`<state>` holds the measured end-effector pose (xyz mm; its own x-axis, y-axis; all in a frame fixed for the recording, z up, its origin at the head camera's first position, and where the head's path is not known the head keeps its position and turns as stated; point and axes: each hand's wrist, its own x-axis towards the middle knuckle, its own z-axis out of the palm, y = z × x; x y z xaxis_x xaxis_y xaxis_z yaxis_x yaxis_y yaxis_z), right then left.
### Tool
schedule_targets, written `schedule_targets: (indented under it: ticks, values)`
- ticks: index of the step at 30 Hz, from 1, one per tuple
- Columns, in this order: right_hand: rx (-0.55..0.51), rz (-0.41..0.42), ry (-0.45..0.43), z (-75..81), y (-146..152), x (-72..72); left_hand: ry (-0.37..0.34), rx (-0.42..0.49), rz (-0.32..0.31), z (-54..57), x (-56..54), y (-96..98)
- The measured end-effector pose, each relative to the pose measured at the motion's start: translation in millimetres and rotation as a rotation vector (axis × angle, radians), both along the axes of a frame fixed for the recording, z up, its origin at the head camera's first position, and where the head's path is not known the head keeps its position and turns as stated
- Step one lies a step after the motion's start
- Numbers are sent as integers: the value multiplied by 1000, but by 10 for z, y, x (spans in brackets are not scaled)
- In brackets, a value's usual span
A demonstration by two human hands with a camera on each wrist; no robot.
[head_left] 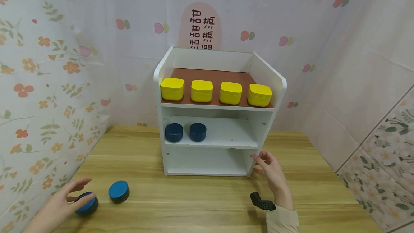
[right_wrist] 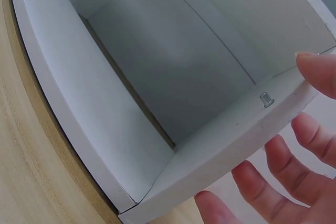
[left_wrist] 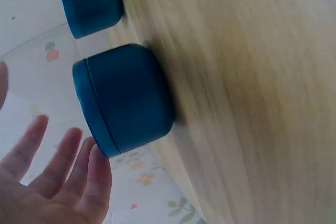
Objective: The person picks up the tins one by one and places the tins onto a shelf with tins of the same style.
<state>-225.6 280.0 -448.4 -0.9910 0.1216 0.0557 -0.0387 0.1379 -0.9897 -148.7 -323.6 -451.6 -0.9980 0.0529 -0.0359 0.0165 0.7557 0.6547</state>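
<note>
My left hand (head_left: 63, 204) reaches over a blue round tin (head_left: 87, 204) at the table's left, thumb and fingers spread about it. In the left wrist view the fingertips are right at the lid of this tin (left_wrist: 123, 98). A second blue tin (head_left: 119, 191) stands just to its right. At the lower right of a white shelf unit (head_left: 207, 107), my right hand (head_left: 271, 172) loosely holds the side panel. The right wrist view has the thumb over the panel's front edge (right_wrist: 226, 166), with the other fingers along its outer face.
Two dark blue tins (head_left: 174, 132) stand at the left of the middle shelf (head_left: 226, 132). Several yellow square boxes (head_left: 201, 91) line the brown top shelf (head_left: 207, 74). Patterned curtains (head_left: 136, 64) enclose the wooden table (head_left: 181, 204) at the back and sides.
</note>
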Motion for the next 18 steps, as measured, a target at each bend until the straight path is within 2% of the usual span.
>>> schedule_targets:
  ticks: [5,8,13,15,18]
  values:
    - [-6,2,7,1,0,4,19,-9,16,-28,-15,-54]
    - [-9,0,6,4,2,5,15,-46,-2,-57,-25,-88]
    - [-18,-1,6,5,6,6,-88,-78,-78,-101,-60,-150]
    - [-21,-1,6,2,6,6,-129,-67,-104,-124,-65,-175]
    - [-22,2,4,-5,3,6,-154,-38,-122,-172,-49,-209]
